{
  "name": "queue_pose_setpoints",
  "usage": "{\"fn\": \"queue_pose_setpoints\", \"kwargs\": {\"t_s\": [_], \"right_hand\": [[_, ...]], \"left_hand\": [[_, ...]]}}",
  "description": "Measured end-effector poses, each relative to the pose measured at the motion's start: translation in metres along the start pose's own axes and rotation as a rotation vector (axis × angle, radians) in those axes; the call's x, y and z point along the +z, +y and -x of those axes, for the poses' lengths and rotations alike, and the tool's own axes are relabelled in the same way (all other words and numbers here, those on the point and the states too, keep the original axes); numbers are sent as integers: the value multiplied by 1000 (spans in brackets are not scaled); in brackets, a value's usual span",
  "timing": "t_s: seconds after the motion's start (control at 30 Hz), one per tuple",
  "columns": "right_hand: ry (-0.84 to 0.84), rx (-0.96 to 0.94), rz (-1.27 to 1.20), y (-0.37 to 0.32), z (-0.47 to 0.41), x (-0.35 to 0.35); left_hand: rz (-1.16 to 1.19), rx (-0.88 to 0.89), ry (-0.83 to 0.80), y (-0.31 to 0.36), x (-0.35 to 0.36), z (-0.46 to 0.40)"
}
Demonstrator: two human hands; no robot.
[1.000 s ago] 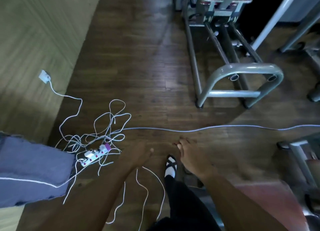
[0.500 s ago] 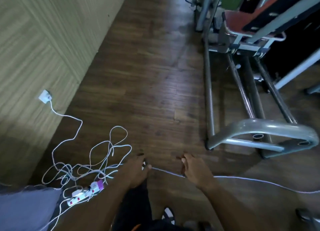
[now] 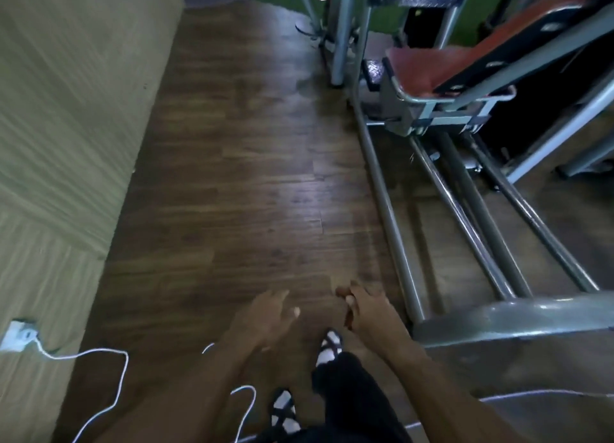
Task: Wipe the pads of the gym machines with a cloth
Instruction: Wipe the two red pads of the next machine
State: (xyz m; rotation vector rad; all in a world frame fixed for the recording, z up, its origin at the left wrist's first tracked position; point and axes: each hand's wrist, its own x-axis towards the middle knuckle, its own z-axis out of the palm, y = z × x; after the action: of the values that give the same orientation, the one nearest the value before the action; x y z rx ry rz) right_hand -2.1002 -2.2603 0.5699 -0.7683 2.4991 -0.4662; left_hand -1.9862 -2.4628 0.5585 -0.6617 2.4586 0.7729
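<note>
A gym machine with a red seat pad [image 3: 428, 68] and a black back pad [image 3: 531, 40] stands at the upper right on a grey steel frame [image 3: 398, 243]. My left hand [image 3: 262, 319] hangs in front of me over the wooden floor, fingers relaxed and holding nothing. My right hand [image 3: 368, 309] is beside it, close to the frame's left rail, fingers loosely curled and holding nothing. No cloth is in view.
A wood-panelled wall [image 3: 66, 143] runs along the left, with a white plug [image 3: 20, 334] and white cable [image 3: 109, 386] trailing across the floor. My sandalled feet [image 3: 329, 346] stand at the bottom. Another machine's grey posts [image 3: 345, 30] rise at the back.
The view has moved forward past the tangle of cables and the power strip. The red pad machine is closer. Both hands stay empty in front of me.
</note>
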Motion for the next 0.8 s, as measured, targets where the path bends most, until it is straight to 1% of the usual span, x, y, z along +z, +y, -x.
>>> {"fn": "queue_pose_setpoints", "kwargs": {"t_s": [0.1, 0.17, 0.37, 0.43, 0.47, 0.53, 0.6, 0.73, 0.8], "right_hand": [[-19, -5, -23, -4, -74, -15], [2, -18, -42, -5, -124, -30], [-71, -67, -31, -15, -274, -92], [-85, -52, -20, -17, -315, -113], [-61, -61, -11, -18, -339, -126], [-66, -88, 0, -21, -378, -146], [-64, -85, 35, -19, -425, -166], [24, -24, -13, -17, -518, -198], [54, 40, -48, -15, -559, -213]], "left_hand": [[14, -7, -31, 6, -37, -60], [15, -9, -22, 11, -63, -103], [72, -77, 20, 34, -155, -217], [64, -88, 27, 45, -183, -244], [56, -93, 33, 51, -200, -261], [38, -92, 23, 56, -224, -297], [69, -80, 13, 57, -246, -348], [42, -10, -9, 70, -301, -458], [21, 29, -26, 81, -331, -506]]}}
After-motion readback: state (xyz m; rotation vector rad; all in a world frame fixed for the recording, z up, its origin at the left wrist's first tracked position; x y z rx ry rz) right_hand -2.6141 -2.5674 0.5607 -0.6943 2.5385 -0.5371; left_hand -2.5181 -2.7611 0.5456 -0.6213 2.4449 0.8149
